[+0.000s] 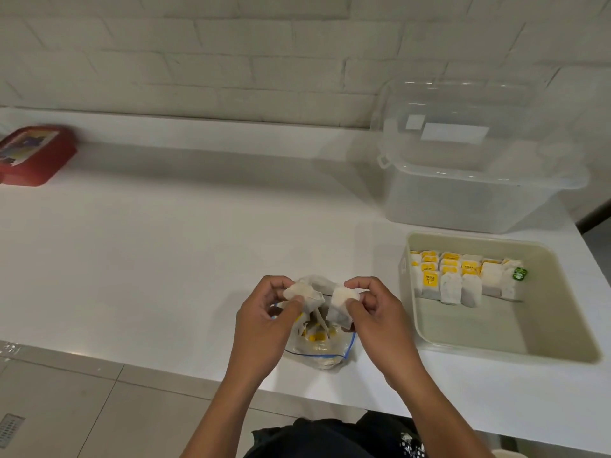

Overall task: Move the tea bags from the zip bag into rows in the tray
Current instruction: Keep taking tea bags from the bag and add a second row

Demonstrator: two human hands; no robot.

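Both hands are up over the zip bag (319,350), which sits on the white counter (165,259) near its front edge, and each hand has tea bags. The left hand (264,320) pinches a small bunch of tea bags (305,297) between thumb and curled fingers, with strings and tags dangling down toward the bag's mouth. The right hand (377,317) pinches one tea bag (340,304) by its top, thumb in front, fingers curled behind. The two lots hang just beside each other, directly above the zip bag and clear of it.

The bags look pale and papery, off-white and a bit crumpled. The zip bag is clear plastic with a blue seal line, open and slumped, with yellow tags showing inside.

Over to the right, apart from the hands, the tray (562,325) holds rows of tea bags (463,276) standing upright against its far wall, yellow tags facing forward, and one green tag (519,273) at the right end. The near part of the tray is bare.

Behind the tray sits a clear tub (479,193). Far left on the counter lies a red box (33,155).
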